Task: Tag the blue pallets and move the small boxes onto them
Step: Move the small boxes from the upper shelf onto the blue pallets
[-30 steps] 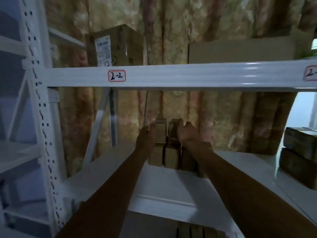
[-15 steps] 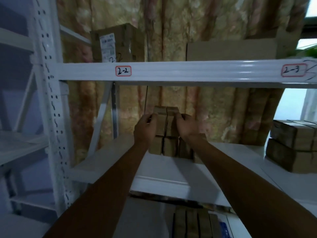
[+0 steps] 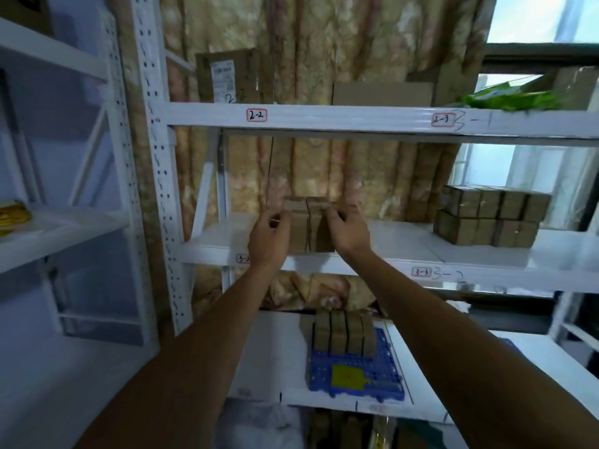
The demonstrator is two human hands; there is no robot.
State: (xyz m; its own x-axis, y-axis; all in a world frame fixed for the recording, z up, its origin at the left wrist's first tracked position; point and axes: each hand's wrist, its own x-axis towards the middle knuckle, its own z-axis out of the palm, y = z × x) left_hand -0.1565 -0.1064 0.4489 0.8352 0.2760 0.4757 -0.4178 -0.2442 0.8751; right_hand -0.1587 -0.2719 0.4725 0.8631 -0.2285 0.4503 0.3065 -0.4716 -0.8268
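Head view: two small boxes (image 3: 308,225) sit side by side between both hands, in front of the middle shelf (image 3: 405,244). Left hand (image 3: 269,236) presses on their left side and right hand (image 3: 348,228) presses on their right side, squeezing them together. Lower down, four more boxes (image 3: 345,333) stand in a row at the back edge of a blue pallet (image 3: 385,377) with a yellow tag (image 3: 348,377).

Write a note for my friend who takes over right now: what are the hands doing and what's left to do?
Left hand and right hand squeeze a bunch of small boxes between them, in front of the middle shelf.
Blue pallet on the shelf below: yellow tag on, one row of boxes loaded.
Left: set these down there, then fetch the stack of boxes at the right.
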